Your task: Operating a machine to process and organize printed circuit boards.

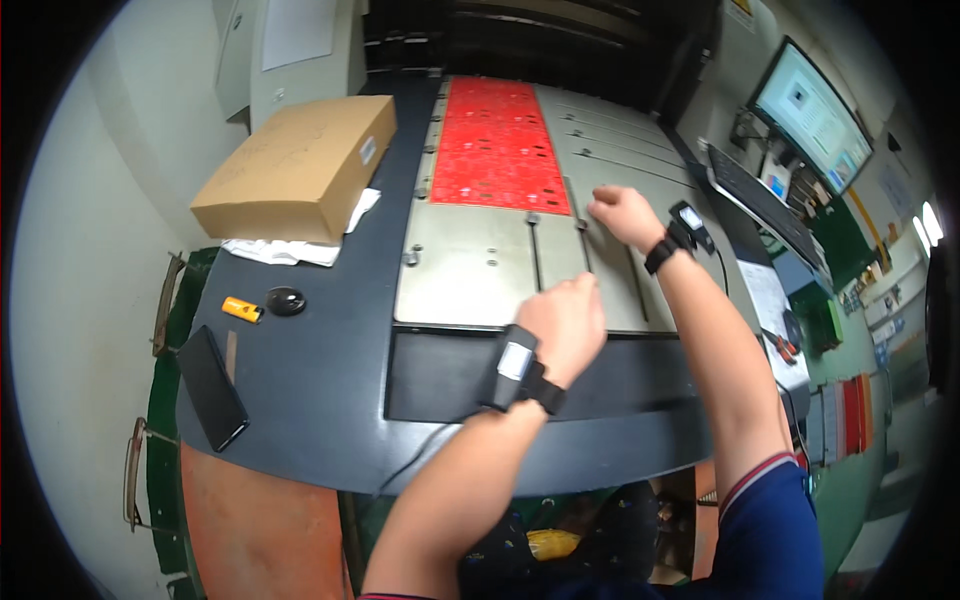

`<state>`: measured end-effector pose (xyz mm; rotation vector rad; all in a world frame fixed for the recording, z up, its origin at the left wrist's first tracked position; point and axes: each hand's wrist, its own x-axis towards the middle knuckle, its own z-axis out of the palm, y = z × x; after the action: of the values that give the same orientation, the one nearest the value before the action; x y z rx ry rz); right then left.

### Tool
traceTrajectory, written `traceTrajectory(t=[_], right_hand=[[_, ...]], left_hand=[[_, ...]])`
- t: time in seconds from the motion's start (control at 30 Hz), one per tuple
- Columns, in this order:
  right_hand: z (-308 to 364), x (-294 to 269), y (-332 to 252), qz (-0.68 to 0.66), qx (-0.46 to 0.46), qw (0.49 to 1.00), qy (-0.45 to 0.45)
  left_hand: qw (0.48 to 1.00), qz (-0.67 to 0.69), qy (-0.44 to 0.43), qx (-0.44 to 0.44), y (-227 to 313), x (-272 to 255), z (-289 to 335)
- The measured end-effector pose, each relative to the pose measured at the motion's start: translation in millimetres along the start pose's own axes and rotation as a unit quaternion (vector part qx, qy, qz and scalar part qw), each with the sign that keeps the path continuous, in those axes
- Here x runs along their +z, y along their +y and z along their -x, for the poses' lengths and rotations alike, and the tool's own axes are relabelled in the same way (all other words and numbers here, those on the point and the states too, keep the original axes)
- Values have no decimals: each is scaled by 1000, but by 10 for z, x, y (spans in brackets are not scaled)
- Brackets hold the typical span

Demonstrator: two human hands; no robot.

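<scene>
A red perforated panel (500, 150), which looks like a circuit board, lies flat on a pale metal bed plate (465, 270) with long slots. My right hand (628, 216) is over the plate's right part, just right of the panel's near corner. Its fingers are curled in, close to a small metal pin (582, 225) at a slot's end. Nearer to me, my left hand (565, 322) is above the plate's front edge with its fingers bunched together. What either hand may hold is hidden. Another pin (533, 218) stands by the panel's near edge.
On the left are a cardboard box (290, 165) over white cloth (285, 250), a black mouse (286, 300), an orange lighter-like object (243, 309) and a dark phone (212, 388). A monitor (812, 112) and keyboard (765, 205) stand right. Red-handled pliers (780, 346) lie below them.
</scene>
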<state>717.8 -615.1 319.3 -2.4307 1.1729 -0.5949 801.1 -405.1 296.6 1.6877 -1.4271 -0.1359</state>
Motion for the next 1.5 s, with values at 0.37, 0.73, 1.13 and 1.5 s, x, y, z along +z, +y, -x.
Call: traceTrajectory(t=[0.37,0.73,1.13,1.5], right_hand=[[-1451,402,-82,-242,358,900,-62],[-714,-37,-445,-609,156,769,-118],[2151,-2286,-1688,-629,-46,765,-130],[2897,-1201,-336,-521,11,848,93]], left_hand=[[999,3,-29,35,-17,-3,130],[999,1,-3,-44,-151,-5,-53],[920,332,202,37,-373,-419,-569],[807,588,20,-53,804,-1058,-215]])
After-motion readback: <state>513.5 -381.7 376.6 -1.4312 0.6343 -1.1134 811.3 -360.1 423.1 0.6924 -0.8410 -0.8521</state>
